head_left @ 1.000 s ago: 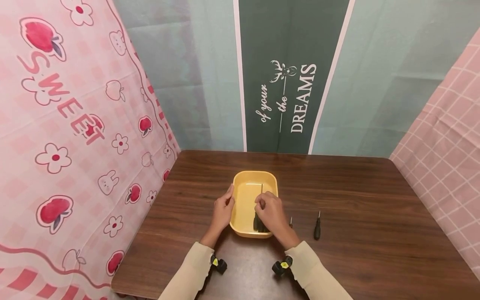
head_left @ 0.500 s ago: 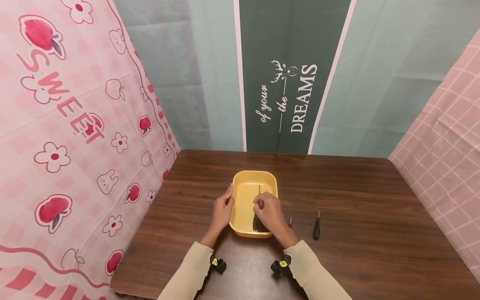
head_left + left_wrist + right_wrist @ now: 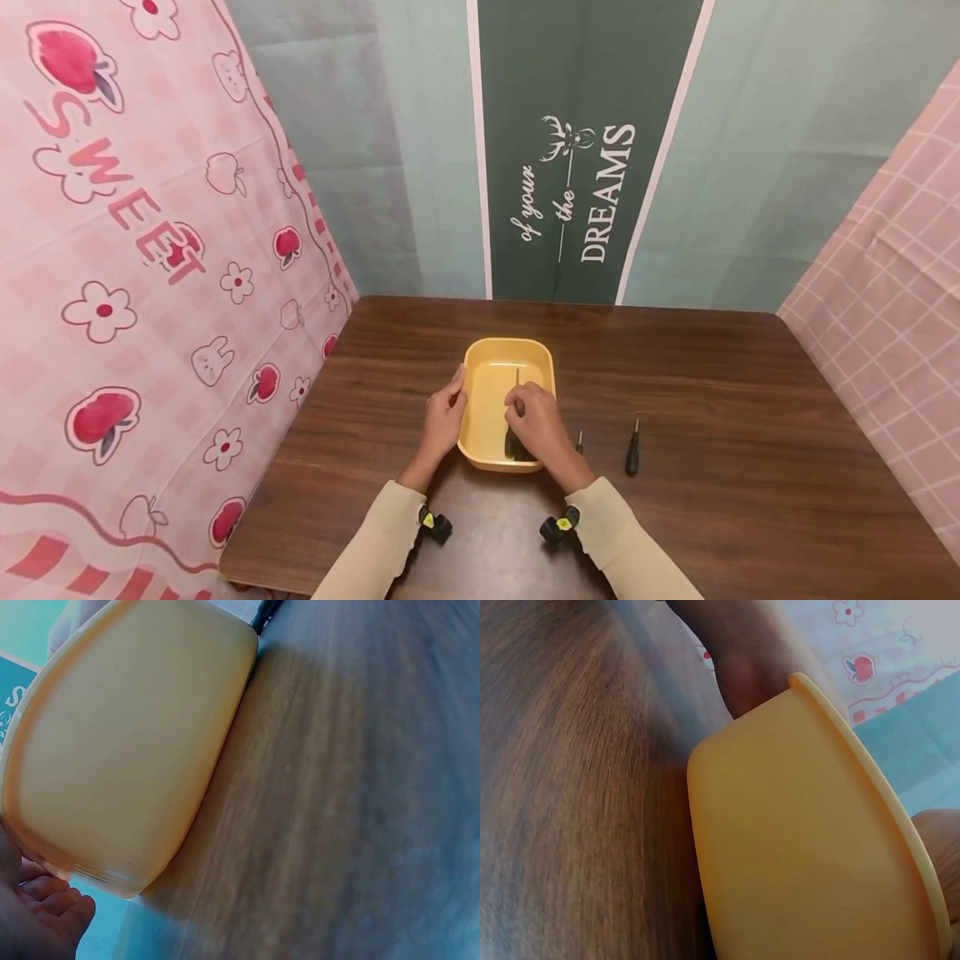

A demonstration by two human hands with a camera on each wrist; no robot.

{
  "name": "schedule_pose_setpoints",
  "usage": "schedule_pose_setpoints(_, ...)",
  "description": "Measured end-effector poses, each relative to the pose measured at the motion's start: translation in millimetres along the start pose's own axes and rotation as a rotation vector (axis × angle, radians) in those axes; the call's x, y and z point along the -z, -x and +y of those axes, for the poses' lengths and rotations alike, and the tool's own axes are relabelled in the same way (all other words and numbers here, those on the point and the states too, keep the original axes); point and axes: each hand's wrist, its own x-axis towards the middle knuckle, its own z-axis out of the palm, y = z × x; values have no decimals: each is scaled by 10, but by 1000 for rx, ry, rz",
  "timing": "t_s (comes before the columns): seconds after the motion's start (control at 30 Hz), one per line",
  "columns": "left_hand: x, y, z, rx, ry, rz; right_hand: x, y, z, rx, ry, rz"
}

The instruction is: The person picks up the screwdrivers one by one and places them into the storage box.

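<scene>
A yellow plastic box [image 3: 483, 417] stands on the table in the head view. My left hand [image 3: 446, 414] grips its left wall; in the left wrist view the curled fingers [image 3: 60, 904] show at the end of the box. Inside the box, my right hand [image 3: 537, 417] pinches a screwdriver, whose thin shaft [image 3: 517, 375] points toward the far wall. Black handles [image 3: 513, 447] show below that hand, partly covered by it. In the right wrist view the box's outer wall [image 3: 802, 825] hides most of the right hand.
To the right of the box, a black-handled screwdriver [image 3: 633, 457] lies on the brown wooden table [image 3: 720, 417]. A smaller screwdriver [image 3: 579, 442] beside the right wrist is partly hidden. Printed cloths [image 3: 420, 167] hang behind and at both sides.
My right hand has shifted slightly left inside the box, and the screwdriver shaft with it. The left hand keeps its grip on the box.
</scene>
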Motion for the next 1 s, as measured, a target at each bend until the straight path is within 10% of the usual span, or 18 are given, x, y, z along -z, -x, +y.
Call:
schedule_pose_setpoints(0.47,-3,2,23,-10,-14,-6,18,5,-32,-26,66,-125)
schedule_pose_setpoints(1.0,88,75,412,-43,-8,-35,10,-27,-54,-109,81,-231)
